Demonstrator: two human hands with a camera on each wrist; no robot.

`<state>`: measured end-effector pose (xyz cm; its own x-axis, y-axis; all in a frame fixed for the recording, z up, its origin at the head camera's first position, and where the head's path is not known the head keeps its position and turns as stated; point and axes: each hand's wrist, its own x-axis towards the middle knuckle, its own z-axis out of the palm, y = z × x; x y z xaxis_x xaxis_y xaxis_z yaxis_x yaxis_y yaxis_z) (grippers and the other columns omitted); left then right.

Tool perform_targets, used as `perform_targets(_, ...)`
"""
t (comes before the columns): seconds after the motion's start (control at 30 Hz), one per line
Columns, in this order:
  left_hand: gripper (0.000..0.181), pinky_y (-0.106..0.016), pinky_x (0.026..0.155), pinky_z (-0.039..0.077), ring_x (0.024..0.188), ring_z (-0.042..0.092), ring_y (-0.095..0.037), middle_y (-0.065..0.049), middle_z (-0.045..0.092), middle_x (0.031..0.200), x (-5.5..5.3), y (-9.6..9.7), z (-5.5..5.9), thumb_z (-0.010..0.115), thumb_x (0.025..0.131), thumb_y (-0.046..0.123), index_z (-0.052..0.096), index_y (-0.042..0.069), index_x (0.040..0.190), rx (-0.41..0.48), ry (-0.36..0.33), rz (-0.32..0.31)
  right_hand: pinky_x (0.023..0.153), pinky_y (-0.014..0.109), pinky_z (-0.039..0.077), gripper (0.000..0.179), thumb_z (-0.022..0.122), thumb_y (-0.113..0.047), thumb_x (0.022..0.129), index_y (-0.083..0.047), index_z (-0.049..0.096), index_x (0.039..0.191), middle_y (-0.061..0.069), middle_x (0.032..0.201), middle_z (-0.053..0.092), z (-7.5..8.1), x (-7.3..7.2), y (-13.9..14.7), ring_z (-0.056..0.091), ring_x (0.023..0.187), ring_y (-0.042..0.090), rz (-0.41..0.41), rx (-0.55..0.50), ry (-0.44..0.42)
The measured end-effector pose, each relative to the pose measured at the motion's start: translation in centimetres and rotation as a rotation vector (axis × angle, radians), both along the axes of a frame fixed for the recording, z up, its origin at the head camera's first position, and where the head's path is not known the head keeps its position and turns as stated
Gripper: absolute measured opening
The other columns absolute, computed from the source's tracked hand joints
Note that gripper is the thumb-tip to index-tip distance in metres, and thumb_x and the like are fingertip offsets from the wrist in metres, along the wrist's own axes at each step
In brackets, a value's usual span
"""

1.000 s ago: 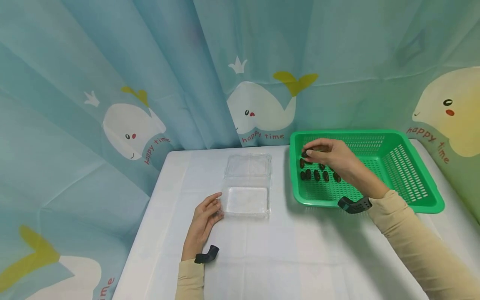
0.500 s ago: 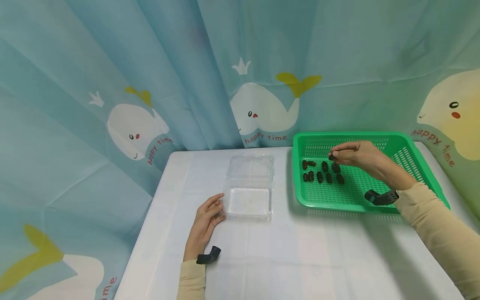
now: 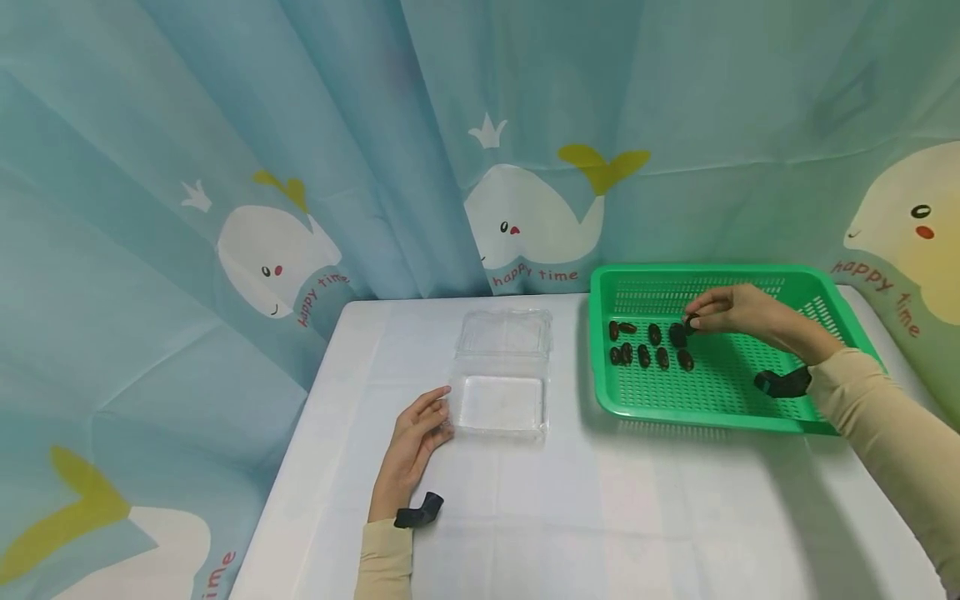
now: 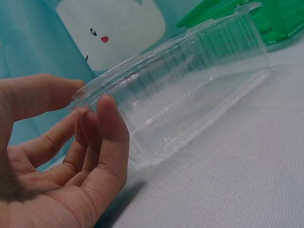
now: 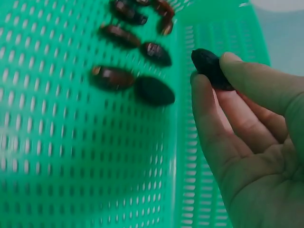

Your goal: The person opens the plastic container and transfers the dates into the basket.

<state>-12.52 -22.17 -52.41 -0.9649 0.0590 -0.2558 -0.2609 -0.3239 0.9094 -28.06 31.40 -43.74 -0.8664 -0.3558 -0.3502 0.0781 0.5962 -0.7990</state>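
Note:
My right hand (image 3: 753, 318) pinches a dark brown date (image 5: 211, 69) between thumb and fingers, above the floor of the green basket (image 3: 738, 379). Beside it, several wrinkled dates (image 5: 114, 78) lie in two loose rows in the basket's left half. In the right wrist view the held date sits near the basket wall, apart from the closest lying date (image 5: 154, 91). On the white table a clear plastic clamshell box (image 3: 501, 402) lies unfolded, its lid (image 3: 504, 333) laid back. My left hand (image 3: 412, 437) grips the box's left edge, thumb above the rim and fingers against the side.
The white-covered table (image 3: 555, 517) stretches in front of box and basket. Behind stands a blue curtain (image 3: 420, 167) printed with whales, close to the basket's back rim. The basket stands to the right of the box.
My right hand has moved rightward over the basket, from its left end past the rows, carrying the date, and has come slightly lower. The left hand stays at the box.

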Motion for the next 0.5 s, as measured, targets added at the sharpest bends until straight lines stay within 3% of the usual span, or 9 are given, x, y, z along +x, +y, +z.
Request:
perform_targets(0.2,0.046,-0.02,0.077,0.058,0.098,0.058,-0.012,-0.009,0.056,0.12,-0.1,0.1,0.0,0.06,0.104,0.002,0.049,-0.001,0.149,-0.001,-0.001,0.0,0.101,0.052,0.057,0.048,0.07,-0.023,0.101,0.005,0.058,0.138,0.013,0.127,0.074,-0.8,-0.5,0.9,0.067,0.098,-0.002,0.009,0.052,-0.015)
perform_targets(0.5,0.046,-0.02,0.076,0.059,0.099,0.058,-0.012,-0.008,0.056,0.119,-0.1,0.0,0.0,0.058,0.104,0.0,0.048,-0.002,0.149,-0.001,0.005,0.002,0.096,0.056,0.058,0.035,0.066,-0.008,0.101,0.008,0.064,0.132,0.028,0.133,0.065,-1.8,-0.6,0.8,0.067,0.107,0.016,0.069,0.114,0.056)
